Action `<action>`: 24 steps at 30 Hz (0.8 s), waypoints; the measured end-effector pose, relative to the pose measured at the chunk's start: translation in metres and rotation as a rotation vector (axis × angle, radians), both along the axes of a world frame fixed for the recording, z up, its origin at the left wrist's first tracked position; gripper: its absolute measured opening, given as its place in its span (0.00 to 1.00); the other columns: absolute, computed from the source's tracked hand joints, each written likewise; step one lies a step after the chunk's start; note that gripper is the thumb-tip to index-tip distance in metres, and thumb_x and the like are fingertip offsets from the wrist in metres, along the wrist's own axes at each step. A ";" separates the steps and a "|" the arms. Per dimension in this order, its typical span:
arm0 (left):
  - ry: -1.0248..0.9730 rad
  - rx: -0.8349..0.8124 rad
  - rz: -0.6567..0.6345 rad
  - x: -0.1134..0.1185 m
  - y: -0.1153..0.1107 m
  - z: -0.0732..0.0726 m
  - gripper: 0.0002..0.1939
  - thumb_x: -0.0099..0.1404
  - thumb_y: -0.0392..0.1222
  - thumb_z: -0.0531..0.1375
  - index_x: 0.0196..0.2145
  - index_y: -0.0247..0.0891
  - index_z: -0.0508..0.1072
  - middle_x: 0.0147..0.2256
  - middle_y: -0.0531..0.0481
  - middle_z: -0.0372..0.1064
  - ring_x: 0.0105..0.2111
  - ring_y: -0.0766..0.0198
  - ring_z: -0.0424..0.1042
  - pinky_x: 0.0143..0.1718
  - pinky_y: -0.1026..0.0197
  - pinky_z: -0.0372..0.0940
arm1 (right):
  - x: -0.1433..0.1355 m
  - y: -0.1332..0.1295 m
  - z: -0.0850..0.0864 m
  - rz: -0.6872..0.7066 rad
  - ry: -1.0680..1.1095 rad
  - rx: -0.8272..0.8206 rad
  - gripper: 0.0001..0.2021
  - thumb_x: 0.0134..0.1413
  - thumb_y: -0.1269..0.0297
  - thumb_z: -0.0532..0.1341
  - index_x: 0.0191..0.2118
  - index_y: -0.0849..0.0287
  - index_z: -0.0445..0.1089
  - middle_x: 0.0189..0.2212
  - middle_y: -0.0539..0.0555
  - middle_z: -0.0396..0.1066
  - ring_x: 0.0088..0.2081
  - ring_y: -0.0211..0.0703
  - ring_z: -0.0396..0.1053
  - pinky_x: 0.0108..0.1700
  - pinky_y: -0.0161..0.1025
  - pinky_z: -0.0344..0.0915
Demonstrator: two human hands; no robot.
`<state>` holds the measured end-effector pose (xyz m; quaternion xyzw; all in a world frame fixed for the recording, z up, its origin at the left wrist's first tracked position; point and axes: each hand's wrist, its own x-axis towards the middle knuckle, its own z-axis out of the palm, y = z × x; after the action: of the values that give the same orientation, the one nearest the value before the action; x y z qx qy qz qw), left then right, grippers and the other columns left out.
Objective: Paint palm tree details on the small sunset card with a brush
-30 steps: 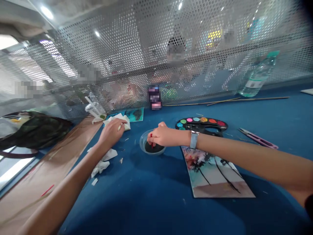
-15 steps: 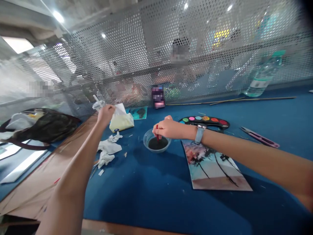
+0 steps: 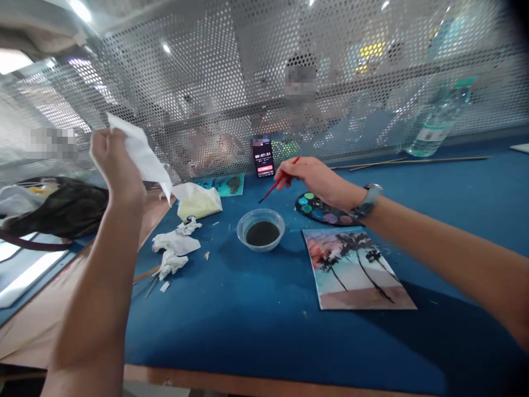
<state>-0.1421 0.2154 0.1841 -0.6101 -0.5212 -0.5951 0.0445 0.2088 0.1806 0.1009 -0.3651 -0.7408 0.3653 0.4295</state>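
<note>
While the blue desk (image 3: 248, 325) carries a palm-tree painting (image 3: 357, 275) and, left of it, a clear bowl (image 3: 261, 248) of dark liquid (image 3: 263, 234), the left hand (image 3: 117, 162) is raised — pinched on a white tissue (image 3: 144, 159) — and the right hand (image 3: 314, 177), fingers closed round a red brush (image 3: 273, 189), holds its tip near the bowl's rim.

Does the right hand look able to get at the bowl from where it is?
Likely yes: the right hand holds the brush with its tip just beyond the bowl, which is uncovered, and nothing visible stands between them.
</note>
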 end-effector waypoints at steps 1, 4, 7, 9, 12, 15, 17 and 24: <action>-0.080 0.050 -0.072 0.011 -0.008 -0.001 0.16 0.69 0.56 0.51 0.34 0.41 0.62 0.34 0.52 0.61 0.47 0.59 0.65 0.43 0.51 0.61 | 0.005 -0.004 0.002 -0.018 0.059 -0.005 0.16 0.70 0.60 0.49 0.35 0.60 0.71 0.31 0.56 0.77 0.36 0.41 0.72 0.45 0.41 0.66; -0.212 0.062 -0.379 0.053 -0.037 -0.011 0.14 0.63 0.49 0.57 0.29 0.40 0.57 0.30 0.54 0.54 0.41 0.65 0.66 0.43 0.57 0.61 | 0.016 -0.020 0.007 -0.003 0.266 -0.032 0.16 0.70 0.61 0.52 0.34 0.59 0.73 0.31 0.54 0.76 0.35 0.39 0.71 0.44 0.40 0.66; -0.184 -0.209 -0.704 0.098 -0.070 -0.030 0.16 0.60 0.52 0.61 0.28 0.38 0.64 0.30 0.51 0.63 0.36 0.64 0.68 0.40 0.59 0.67 | 0.024 -0.042 0.012 0.054 0.376 -0.022 0.16 0.69 0.58 0.56 0.33 0.57 0.76 0.29 0.52 0.76 0.35 0.38 0.72 0.44 0.38 0.67; -0.138 -0.404 -0.878 0.123 -0.091 -0.042 0.13 0.59 0.50 0.62 0.29 0.37 0.69 0.30 0.49 0.67 0.35 0.61 0.70 0.36 0.58 0.68 | 0.027 -0.058 0.015 0.032 0.372 0.004 0.17 0.68 0.55 0.57 0.34 0.56 0.78 0.30 0.51 0.76 0.36 0.38 0.73 0.44 0.38 0.67; -0.069 -0.565 -1.019 0.148 -0.113 -0.051 0.11 0.63 0.48 0.62 0.30 0.37 0.70 0.30 0.51 0.65 0.30 0.65 0.67 0.29 0.64 0.63 | 0.033 -0.077 0.020 -0.013 0.358 0.059 0.16 0.68 0.53 0.58 0.35 0.53 0.80 0.31 0.50 0.78 0.36 0.38 0.74 0.45 0.38 0.68; -0.049 -0.474 -0.940 0.164 -0.120 -0.051 0.11 0.65 0.47 0.64 0.37 0.39 0.68 0.30 0.54 0.64 0.26 0.69 0.63 0.25 0.66 0.57 | 0.038 -0.090 0.025 0.037 0.414 0.109 0.16 0.70 0.58 0.57 0.35 0.53 0.80 0.33 0.49 0.78 0.39 0.38 0.76 0.50 0.39 0.69; -0.012 -0.390 -0.909 0.172 -0.119 -0.049 0.10 0.68 0.46 0.63 0.38 0.40 0.66 0.30 0.55 0.63 0.26 0.69 0.63 0.25 0.66 0.57 | 0.040 -0.094 0.028 0.050 0.468 0.129 0.16 0.70 0.61 0.56 0.36 0.54 0.81 0.35 0.50 0.78 0.41 0.39 0.76 0.53 0.41 0.70; 0.278 -0.183 -0.686 0.183 -0.119 -0.055 0.17 0.73 0.49 0.57 0.28 0.38 0.66 0.22 0.56 0.56 0.22 0.70 0.54 0.25 0.63 0.48 | 0.038 -0.098 0.028 -0.085 0.467 0.145 0.15 0.67 0.60 0.59 0.32 0.52 0.81 0.33 0.53 0.79 0.40 0.45 0.76 0.55 0.47 0.71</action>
<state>0.0414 0.0967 0.1289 -0.8255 -0.3266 -0.4380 -0.1416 0.2469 0.0826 0.1293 -0.2698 -0.6297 0.3674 0.6290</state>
